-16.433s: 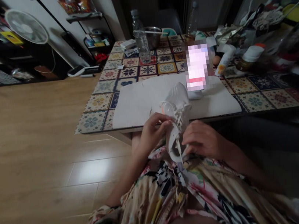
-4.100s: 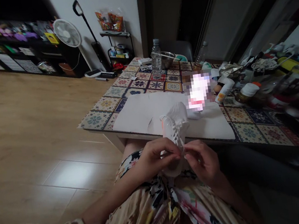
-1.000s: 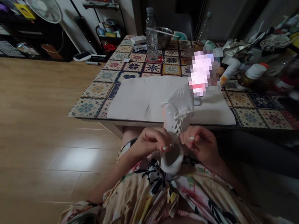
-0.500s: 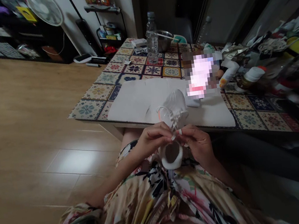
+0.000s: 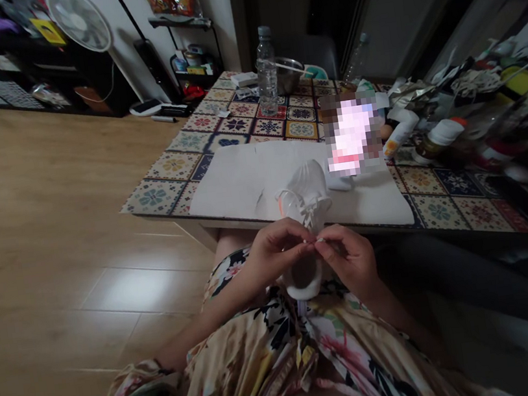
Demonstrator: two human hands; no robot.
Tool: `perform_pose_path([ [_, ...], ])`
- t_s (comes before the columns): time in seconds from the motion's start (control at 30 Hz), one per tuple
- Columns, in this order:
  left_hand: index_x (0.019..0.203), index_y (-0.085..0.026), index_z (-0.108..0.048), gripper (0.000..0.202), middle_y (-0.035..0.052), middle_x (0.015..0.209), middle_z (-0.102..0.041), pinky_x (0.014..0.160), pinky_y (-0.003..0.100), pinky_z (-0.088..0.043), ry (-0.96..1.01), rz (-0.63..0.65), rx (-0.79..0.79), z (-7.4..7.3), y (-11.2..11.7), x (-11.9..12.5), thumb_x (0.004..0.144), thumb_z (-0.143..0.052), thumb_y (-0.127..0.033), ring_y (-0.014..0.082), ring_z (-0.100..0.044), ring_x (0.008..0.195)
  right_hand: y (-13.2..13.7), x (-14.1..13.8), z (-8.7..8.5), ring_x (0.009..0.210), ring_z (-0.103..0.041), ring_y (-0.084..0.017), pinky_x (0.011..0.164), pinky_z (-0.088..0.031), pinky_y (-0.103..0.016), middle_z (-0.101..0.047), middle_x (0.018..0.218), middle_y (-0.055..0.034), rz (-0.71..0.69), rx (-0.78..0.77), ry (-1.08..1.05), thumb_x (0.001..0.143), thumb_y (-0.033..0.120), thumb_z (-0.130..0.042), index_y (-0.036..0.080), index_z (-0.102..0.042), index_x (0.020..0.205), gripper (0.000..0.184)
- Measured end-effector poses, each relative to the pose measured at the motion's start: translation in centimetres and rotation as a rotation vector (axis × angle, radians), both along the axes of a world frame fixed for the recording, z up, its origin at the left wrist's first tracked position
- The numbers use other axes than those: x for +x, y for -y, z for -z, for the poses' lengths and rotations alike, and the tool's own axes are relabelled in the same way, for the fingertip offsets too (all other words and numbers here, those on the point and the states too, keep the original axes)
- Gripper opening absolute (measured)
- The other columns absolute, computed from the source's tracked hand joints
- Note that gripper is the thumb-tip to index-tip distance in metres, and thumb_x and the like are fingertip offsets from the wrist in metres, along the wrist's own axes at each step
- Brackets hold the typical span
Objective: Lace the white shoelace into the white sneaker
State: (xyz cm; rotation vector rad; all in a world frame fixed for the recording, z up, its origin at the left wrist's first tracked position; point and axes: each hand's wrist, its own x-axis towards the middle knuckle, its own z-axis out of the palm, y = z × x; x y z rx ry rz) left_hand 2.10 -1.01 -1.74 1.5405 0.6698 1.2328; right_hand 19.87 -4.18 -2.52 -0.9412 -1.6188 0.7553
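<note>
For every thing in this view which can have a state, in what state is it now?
Left hand: fingertips pinched, apparently on the laces
Right hand: pinched likewise, fingertips close to the left's
White shoe: laces threaded; tied or not, cannot tell
White sheet: spread on the patterned table
Clear bottle: upright, capped
Phone: screen lit, image pixelated
Fan: standing; running or not, unclear

Home living area, standing fan (image 5: 79, 19), wooden floor (image 5: 70, 186), patterned table (image 5: 173, 165), crowded shelves (image 5: 22, 52)
</note>
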Motion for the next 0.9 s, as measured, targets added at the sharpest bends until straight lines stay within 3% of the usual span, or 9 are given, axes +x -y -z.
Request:
perform_pose_path([
  [0.13,0.074,-0.016,-0.066,0.013,0.0040,0.074,-0.067,0.066,0.025,-0.047,-0.029,0.025,-0.025,0.3,0.2,0.0,0.080,-0.074,-0.024,0.0138,-0.060,0.070,0.2,-0.4,0.8,0.061,-0.060,-0.012,0.059,-0.051,-0.024,-0.064,0.077,0.0024,0.065,-0.087,-0.170,0.091,0.029,-0.065,0.026,-0.062,0.093,0.005],
  [0.2,0.073,-0.016,-0.065,0.013,0.0037,0.075,-0.067,0.066,0.025,-0.047,-0.014,0.038,-0.032,0.4,0.2,0.0,0.080,-0.074,-0.023,0.0134,-0.060,0.070,0.1,-0.5,0.9,0.065,-0.062,-0.012,0.061,-0.052,-0.024,-0.063,0.079,0.0024,0.116,-0.089,-0.200,0.090,0.029,-0.067,0.026,-0.060,0.097,0.010],
  [0.33,0.076,-0.015,-0.065,0.013,0.0035,0.077,-0.066,0.070,0.024,-0.047,0.068,0.036,-0.034,0.4,0.2,0.1,0.080,-0.076,-0.023,0.0130,-0.060,0.074,-0.2,-0.1,-0.1,0.086,-0.065,-0.018,0.078,-0.054,-0.030,-0.069,0.094,-0.0033,0.035,0.049,0.073,0.090,0.025,-0.065,0.026,-0.064,0.105,0.015],
  [0.43,0.078,-0.015,-0.068,0.016,0.0040,0.077,-0.066,0.070,0.024,-0.047,0.066,0.002,-0.031,0.4,0.1,0.0,0.080,-0.077,-0.027,0.0135,-0.060,0.074,-0.5,0.1,-0.7,0.091,-0.064,-0.019,0.082,-0.052,-0.034,-0.068,0.096,-0.0048,-0.009,0.182,0.227,0.091,0.021,-0.063,0.025,-0.065,0.105,0.015],
  [0.57,0.085,-0.016,-0.074,0.014,0.0061,0.082,-0.070,0.072,0.026,-0.048,-0.028,-0.009,0.038,0.1,-0.2,-0.3,0.081,-0.076,-0.029,0.0151,-0.063,0.078,-0.8,0.1,-0.7,0.089,-0.061,-0.020,0.080,-0.051,-0.035,-0.066,0.090,-0.0042,0.026,0.253,0.258,0.092,0.020,-0.062,0.023,-0.066,0.091,0.006],
  [0.77,0.079,-0.016,-0.073,0.016,0.0063,0.079,-0.071,0.070,0.026,-0.049,-0.062,-0.030,-0.010,-0.2,0.1,-0.2,0.080,-0.075,-0.032,0.0151,-0.062,0.075,-1.0,0.1,-0.3,0.094,-0.061,-0.021,0.083,-0.050,-0.037,-0.063,0.097,-0.0053,-0.050,0.157,0.252,0.091,0.022,-0.060,0.022,-0.064,0.091,0.004],
  [0.9,0.074,-0.014,-0.069,0.024,0.0042,0.074,-0.069,0.066,0.025,-0.049,0.001,-0.061,-0.145,-0.4,0.5,0.1,0.075,-0.079,-0.036,0.0139,-0.060,0.071,-1.1,0.1,-0.1,0.087,-0.062,-0.020,0.079,-0.049,-0.038,-0.065,0.089,-0.0034,0.058,0.366,0.326,0.090,0.020,-0.063,0.024,-0.058,0.094,0.007],
])
